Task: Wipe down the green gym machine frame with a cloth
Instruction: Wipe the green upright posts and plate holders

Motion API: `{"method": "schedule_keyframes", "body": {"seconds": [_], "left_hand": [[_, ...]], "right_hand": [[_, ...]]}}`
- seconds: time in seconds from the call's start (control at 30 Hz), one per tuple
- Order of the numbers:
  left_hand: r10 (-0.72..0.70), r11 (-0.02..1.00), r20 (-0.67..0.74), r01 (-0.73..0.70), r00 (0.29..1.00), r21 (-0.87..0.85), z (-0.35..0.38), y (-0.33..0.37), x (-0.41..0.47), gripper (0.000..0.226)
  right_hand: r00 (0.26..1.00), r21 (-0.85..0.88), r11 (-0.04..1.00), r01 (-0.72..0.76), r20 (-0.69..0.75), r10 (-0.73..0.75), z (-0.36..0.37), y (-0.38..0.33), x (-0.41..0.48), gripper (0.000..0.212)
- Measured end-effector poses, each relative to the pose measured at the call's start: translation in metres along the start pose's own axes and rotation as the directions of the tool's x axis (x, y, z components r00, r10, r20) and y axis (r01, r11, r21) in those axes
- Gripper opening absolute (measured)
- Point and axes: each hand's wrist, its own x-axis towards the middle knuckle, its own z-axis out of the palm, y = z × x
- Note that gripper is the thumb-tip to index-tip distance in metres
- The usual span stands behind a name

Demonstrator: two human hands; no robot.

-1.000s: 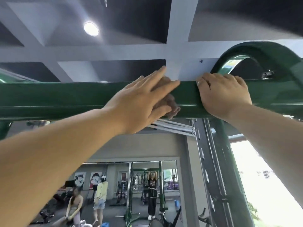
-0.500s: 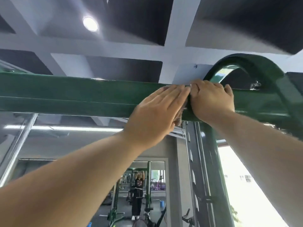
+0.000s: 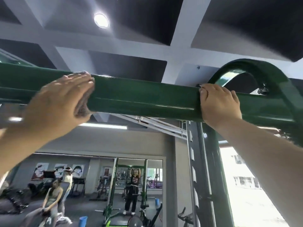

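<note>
A thick green crossbar (image 3: 144,97) of the gym machine frame runs across the view overhead. My left hand (image 3: 60,102) lies flat with straight fingers on the bar's front face at the left, pressing a brownish cloth (image 3: 83,107) against it; only the cloth's edge shows beside my palm and fingertips. My right hand (image 3: 218,104) grips the bar at the right, fingers curled over its top, just left of the curved green arch (image 3: 255,69).
A green and grey upright (image 3: 208,169) drops from the bar at the right, beside a bright window (image 3: 249,185). A wall mirror (image 3: 98,185) below reflects people and gym machines. White ceiling beams and a round lamp (image 3: 101,20) lie above.
My left hand has slid the cloth leftward along the bar, away from my right hand, which was touching it half a second ago. The right hand has kept its grip near the arch.
</note>
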Motion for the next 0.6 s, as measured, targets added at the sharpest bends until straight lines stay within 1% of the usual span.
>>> {"method": "schedule_keyframes", "body": {"seconds": [0.03,0.07,0.1,0.17,0.2,0.23,0.3,0.37,0.4,0.47,0.53,0.57,0.6], "left_hand": [[0.026,0.999,-0.105,-0.028,0.994,-0.017,-0.019,0.032,0.005,0.075],[0.105,0.992,-0.186,-0.115,0.977,-0.045,-0.028,0.056,0.014,0.067],[0.2,0.976,-0.208,-0.213,0.957,-0.046,-0.033,0.076,0.021,0.064],[0.308,0.941,-0.182,-0.327,0.934,-0.083,-0.028,0.091,0.035,0.059],[0.347,0.926,-0.155,-0.364,0.925,-0.102,-0.029,0.086,0.039,0.059],[0.357,0.922,-0.104,-0.368,0.928,-0.122,-0.031,0.08,0.042,0.061],[0.351,0.924,-0.045,-0.354,0.935,-0.147,-0.038,0.049,0.033,0.067],[0.285,0.944,-0.013,-0.283,0.959,-0.171,-0.047,0.007,0.014,0.069],[0.214,0.959,0.006,-0.209,0.977,-0.192,-0.054,-0.017,0.003,0.069],[0.018,0.98,0.091,0.001,0.996,-0.198,-0.076,-0.063,-0.016,0.069],[-0.196,0.962,0.181,0.225,0.964,-0.156,-0.094,-0.099,-0.021,0.063],[-0.284,0.944,0.22,0.312,0.933,-0.104,-0.098,-0.116,-0.016,0.057],[-0.341,0.93,0.264,0.364,0.902,-0.043,-0.098,-0.13,-0.007,0.053]], "right_hand": [[1.0,-0.014,1.0,-0.022,0.02,0.023,0.0,-0.005,0.0,0.045],[0.998,-0.036,0.998,-0.05,0.046,0.052,-0.001,-0.01,-0.001,0.048],[0.994,-0.058,0.995,-0.079,0.076,0.083,-0.001,-0.017,-0.002,0.049],[0.984,-0.061,0.992,-0.112,0.133,0.12,-0.001,-0.04,-0.005,0.05],[0.982,-0.04,0.993,-0.108,0.151,0.112,0.001,-0.057,-0.006,0.049],[0.982,-0.007,0.996,-0.089,0.164,0.089,0.001,-0.071,-0.008,0.047],[0.99,0.069,0.998,-0.012,0.138,0.002,0.005,-0.112,-0.011,0.043],[0.992,0.13,0.988,0.079,0.088,-0.091,0.011,-0.152,-0.017,0.04],[0.989,0.16,0.98,0.116,0.078,-0.129,0.015,-0.169,-0.02,0.04],[0.981,0.204,0.966,0.159,0.074,-0.177,0.021,-0.201,-0.025,0.04],[0.978,0.206,0.962,0.182,0.062,-0.198,0.025,-0.224,-0.025,0.039],[0.977,0.196,0.962,0.19,0.061,-0.205,0.027,-0.235,-0.024,0.038],[0.978,0.188,0.964,0.186,0.06,-0.2,0.029,-0.246,-0.024,0.037]]}}
